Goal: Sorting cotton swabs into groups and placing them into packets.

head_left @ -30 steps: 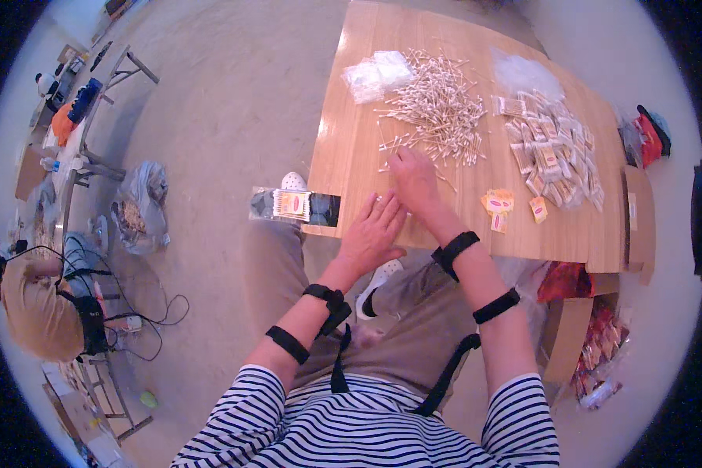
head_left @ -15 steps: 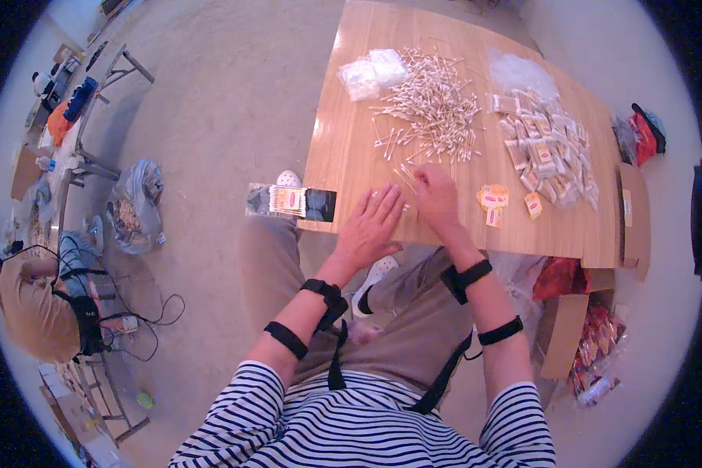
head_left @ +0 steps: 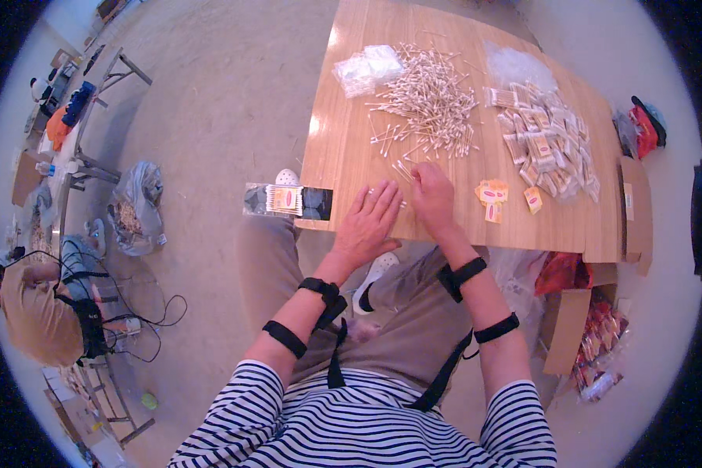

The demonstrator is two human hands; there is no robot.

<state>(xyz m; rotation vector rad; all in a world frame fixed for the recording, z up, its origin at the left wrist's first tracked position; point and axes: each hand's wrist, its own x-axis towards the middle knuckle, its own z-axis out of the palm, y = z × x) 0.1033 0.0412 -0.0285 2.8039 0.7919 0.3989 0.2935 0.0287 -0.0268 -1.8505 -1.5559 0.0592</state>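
My left hand (head_left: 370, 222) lies flat near the table's front edge, fingers stretched out. Small white tips of cotton swabs show at its fingers; the rest of them is hidden beneath. Beside it, my right hand (head_left: 432, 195) is closed, its fingertips pinched at a few loose cotton swabs (head_left: 402, 169). Beyond both hands spreads a big heap of cotton swabs (head_left: 429, 101). To the left, a clear packet of cotton swabs with a yellow card (head_left: 285, 200) sits on a black pad at the table corner. Several small yellow-and-white cards (head_left: 492, 193) lie right of my right hand.
Filled swab packets (head_left: 546, 144) are piled on the table's right side, with clear plastic bags (head_left: 520, 66) behind. A stack of clear sleeves (head_left: 369, 70) lies far left. Cardboard boxes (head_left: 567, 331) stand below right. Another person (head_left: 43, 312) sits at the left.
The view has shifted slightly. Both hands keep nearly the same place and pose, with the right fingertips still at the loose swabs.
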